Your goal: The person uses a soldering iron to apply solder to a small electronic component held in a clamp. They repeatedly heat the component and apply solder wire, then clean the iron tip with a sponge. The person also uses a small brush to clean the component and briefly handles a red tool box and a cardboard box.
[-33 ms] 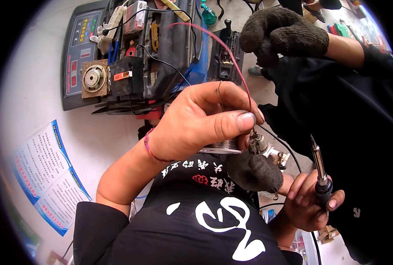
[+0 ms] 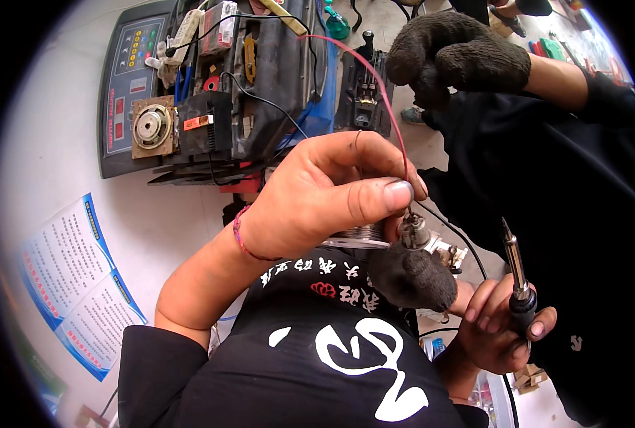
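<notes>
My left hand (image 2: 310, 192) pinches a thin red wire (image 2: 383, 85) between thumb and finger, just above a small metal connector (image 2: 414, 228). A spool of silver wire (image 2: 353, 239) sits partly hidden under that hand. A co-worker's dark-gloved hand (image 2: 410, 278) holds the connector from below. My right hand (image 2: 496, 321) is closed round the dark handle of a soldering iron (image 2: 517, 278), whose tip points upward, to the right of the connector and apart from it.
A grey control panel (image 2: 124, 71), a loose speaker (image 2: 152, 130), cables and boxes fill the upper left. Printed sheets (image 2: 74, 285) lie at lower left. At right, a co-worker in black (image 2: 546, 178) has another gloved hand (image 2: 453, 57) raised. A lever device (image 2: 364, 85) stands top centre.
The upper end of the red wire has shifted slightly rightward and up, and its arc sits a little farther right. My hands are almost still.
</notes>
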`<state>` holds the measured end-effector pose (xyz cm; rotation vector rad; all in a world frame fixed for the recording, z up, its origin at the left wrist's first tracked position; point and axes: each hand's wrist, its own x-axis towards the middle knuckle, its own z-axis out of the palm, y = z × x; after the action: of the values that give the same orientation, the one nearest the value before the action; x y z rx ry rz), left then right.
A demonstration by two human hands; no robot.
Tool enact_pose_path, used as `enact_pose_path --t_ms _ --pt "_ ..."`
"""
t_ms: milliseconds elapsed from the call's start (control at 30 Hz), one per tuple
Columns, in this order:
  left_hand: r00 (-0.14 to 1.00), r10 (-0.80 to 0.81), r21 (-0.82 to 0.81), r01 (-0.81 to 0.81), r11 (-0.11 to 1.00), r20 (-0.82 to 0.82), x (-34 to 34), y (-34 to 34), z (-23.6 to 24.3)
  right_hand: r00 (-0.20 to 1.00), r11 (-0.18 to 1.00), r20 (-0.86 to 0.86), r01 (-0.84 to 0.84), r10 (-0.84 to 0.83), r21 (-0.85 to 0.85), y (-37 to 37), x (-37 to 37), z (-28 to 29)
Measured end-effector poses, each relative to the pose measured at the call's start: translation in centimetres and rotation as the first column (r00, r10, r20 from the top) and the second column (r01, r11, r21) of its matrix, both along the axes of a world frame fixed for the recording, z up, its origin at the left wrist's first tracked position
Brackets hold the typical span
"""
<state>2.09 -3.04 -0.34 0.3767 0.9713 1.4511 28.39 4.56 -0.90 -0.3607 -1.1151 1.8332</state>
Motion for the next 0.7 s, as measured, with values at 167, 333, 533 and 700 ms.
enact_pose_path --t_ms 167,333,533,700 --pt "1.0 -0.016 -0.072 0.015 0.997 -0.016 0.1 1.0 1.1 0.998 0.998 0.025 0.065 -0.065 -0.023 -0.1 -0.1 0.7" --pt "0.999 -0.032 -0.124 0.03 0.992 -0.016 0.2 1.8 1.3 0.999 0.999 0.01 0.051 -0.051 -0.018 0.2 0.0 0.8" --pt "0.999 -0.032 -0.123 0.028 0.992 -0.025 0.1 2.0 1.7 0.999 0.999 0.005 0.05 -0.05 -0.014 0.3 -0.1 1.0" --pt "0.998 -0.037 -0.138 0.031 0.99 -0.044 -0.3 1.9 1.8 0.999 0.999 0.001 0.044 -0.044 -0.011 0.4 -0.1 1.0"
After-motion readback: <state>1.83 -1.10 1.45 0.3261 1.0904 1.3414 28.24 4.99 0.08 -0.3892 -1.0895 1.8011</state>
